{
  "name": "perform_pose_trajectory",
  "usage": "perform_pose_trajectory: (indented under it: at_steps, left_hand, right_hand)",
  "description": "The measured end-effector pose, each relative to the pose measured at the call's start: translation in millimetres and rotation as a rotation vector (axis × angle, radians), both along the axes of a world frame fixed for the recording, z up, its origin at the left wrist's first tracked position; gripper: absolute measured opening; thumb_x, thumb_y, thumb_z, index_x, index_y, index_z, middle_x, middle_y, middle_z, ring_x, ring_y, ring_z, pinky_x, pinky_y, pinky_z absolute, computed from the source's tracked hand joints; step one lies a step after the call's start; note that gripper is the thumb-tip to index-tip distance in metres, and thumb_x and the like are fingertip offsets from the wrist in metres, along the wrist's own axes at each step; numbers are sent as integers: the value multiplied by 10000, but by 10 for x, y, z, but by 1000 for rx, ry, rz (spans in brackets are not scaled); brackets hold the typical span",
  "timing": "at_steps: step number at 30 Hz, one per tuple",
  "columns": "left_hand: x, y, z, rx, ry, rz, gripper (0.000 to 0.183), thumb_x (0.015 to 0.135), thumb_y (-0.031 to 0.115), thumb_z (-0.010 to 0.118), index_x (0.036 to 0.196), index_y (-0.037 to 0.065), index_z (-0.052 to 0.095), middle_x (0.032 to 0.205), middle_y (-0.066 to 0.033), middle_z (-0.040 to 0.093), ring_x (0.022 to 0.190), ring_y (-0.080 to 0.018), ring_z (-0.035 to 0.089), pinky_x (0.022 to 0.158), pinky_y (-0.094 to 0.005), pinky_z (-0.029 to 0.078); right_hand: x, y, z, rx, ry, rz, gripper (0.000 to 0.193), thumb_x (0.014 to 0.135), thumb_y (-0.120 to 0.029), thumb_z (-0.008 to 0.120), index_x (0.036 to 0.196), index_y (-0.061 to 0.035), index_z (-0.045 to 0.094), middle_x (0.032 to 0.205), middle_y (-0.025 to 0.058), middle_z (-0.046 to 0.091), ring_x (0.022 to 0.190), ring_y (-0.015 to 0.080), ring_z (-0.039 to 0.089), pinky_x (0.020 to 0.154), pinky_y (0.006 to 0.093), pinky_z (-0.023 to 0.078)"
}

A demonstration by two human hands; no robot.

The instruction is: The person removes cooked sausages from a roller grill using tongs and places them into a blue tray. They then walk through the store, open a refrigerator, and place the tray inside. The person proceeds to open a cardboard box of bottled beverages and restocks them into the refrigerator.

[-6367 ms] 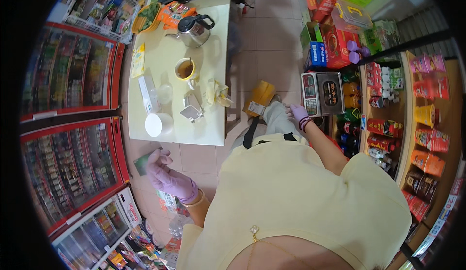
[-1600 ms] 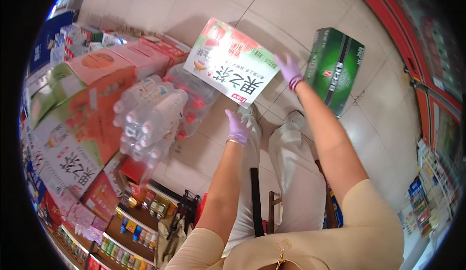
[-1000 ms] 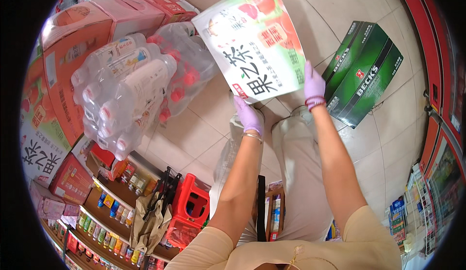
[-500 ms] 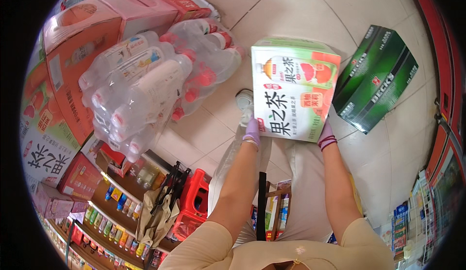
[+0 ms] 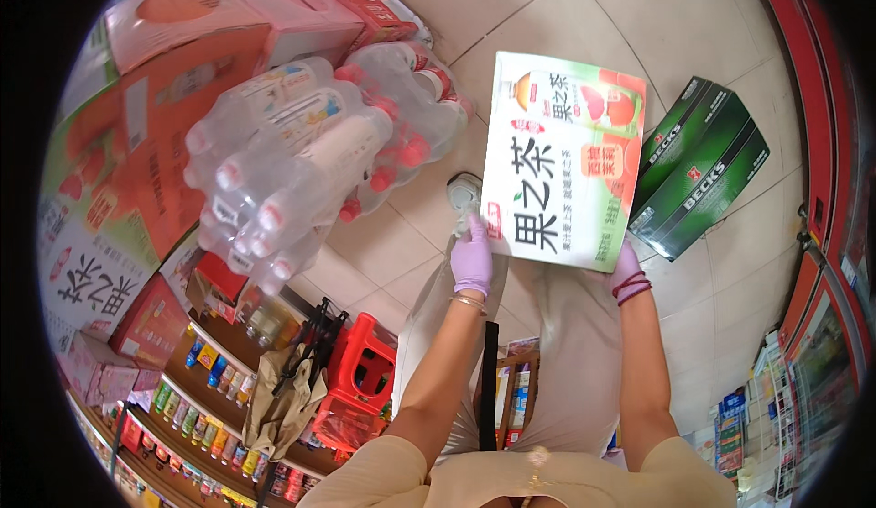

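Between my two hands is a white, green and orange drink carton [image 5: 566,166] with fruit pictures on its broad face, which is turned up toward me. My left hand [image 5: 472,257], in a lilac glove, grips its near left corner, with a finger lying along the side. At the near right corner my right hand [image 5: 628,271], gloved the same way, is closed on the carton; its fingers are partly hidden behind it. A green carton [image 5: 703,170] lies on the floor just right of the held one.
Shrink-wrapped bottle packs [image 5: 292,161] are piled at the left, beside stacked orange and pink cartons [image 5: 196,97]. A red plastic stool [image 5: 360,371] stands near shelves of small bottles [image 5: 205,430]. Along the right runs a red-framed cabinet [image 5: 789,52]. My shoe [image 5: 464,193] is left of the carton.
The held carton has tilted so its broad face shows more squarely and its far side is out of sight. More of my left hand shows. The whole view has shifted slightly.
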State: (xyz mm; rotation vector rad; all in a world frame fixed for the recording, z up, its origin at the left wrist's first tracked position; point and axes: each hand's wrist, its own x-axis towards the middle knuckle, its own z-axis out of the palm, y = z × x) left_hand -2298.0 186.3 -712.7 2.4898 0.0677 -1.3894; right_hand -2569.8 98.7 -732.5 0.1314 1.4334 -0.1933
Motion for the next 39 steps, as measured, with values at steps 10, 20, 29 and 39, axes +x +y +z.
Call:
perform_pose_trajectory:
  at_steps: [10, 20, 29, 39]
  left_hand:
    - [311, -1909, 1310, -298, -146, -328, 549, 892, 400, 547, 1345, 91, 516, 1011, -189, 685, 994, -330, 644, 869, -378, 487]
    - [682, -1932, 2171, -891, 194, 48, 491, 965, 316, 513, 1378, 56, 456, 1349, -166, 517, 1295, -280, 446, 1083, -342, 326]
    - [1847, -217, 2431, -774, 411, 1767, 730, 922, 632, 376, 1455, 140, 299, 1525, -6, 279, 1339, -245, 368, 1055, -479, 324]
    - [2001, -190, 1945, -693, 430, 1980, 827, 905, 694, 300, 1515, 145, 200, 1574, 3, 202, 1450, -183, 177, 1152, -336, 142]
  right_hand:
    - [538, -1598, 1168, -278, 227, 116, 836, 821, -713, 537, 1291, -29, 441, 956, 110, 568, 822, 206, 621, 745, 335, 556]
    - [685, -3502, -64, -650, 635, 608, 540, 830, -583, 624, 975, -64, 589, 724, 35, 557, 504, 136, 449, 454, 303, 372]
    - [1847, -2580, 808, -962, 242, 1128, 383, 955, -305, 491, 1208, -31, 581, 1182, 161, 601, 1075, 301, 560, 928, 376, 434]
    - [5920, -1744, 3162, -1274, -28, 2406, 450, 946, -342, 448, 1249, -30, 563, 1222, 181, 613, 1151, 311, 570, 960, 363, 447]
